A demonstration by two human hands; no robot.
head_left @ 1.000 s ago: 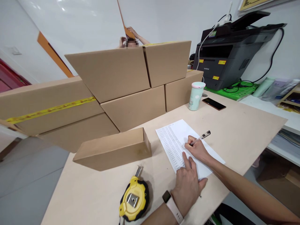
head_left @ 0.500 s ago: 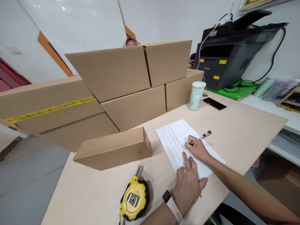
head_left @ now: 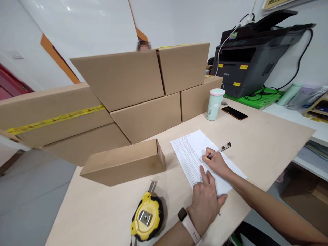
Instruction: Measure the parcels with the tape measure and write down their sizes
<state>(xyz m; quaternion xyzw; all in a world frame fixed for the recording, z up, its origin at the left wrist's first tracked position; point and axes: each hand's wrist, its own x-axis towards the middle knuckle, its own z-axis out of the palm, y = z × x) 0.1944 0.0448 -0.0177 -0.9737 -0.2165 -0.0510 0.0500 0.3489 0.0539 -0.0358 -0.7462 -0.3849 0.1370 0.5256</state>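
Note:
A white sheet of paper (head_left: 186, 150) with rows of small print lies on the table. My right hand (head_left: 216, 163) is closed around a pen (head_left: 222, 149), its tip down at the sheet. The pen's point is hidden behind the fingers. Lying across the sheet's lower edge, my left hand (head_left: 205, 198) has its fingers stretched out and presses on the paper; a pink-banded watch is on that wrist. To the left of it sits a yellow and black tape measure (head_left: 146, 217), with a short end of blade sticking out.
A shallow open cardboard box (head_left: 125, 172) stands left of the paper. Stacked cardboard boxes (head_left: 146, 116) line the table's far side, a person's head partly visible behind. A mint cup (head_left: 215, 105), a phone (head_left: 234, 112) and a black printer (head_left: 241, 61) are at the back right.

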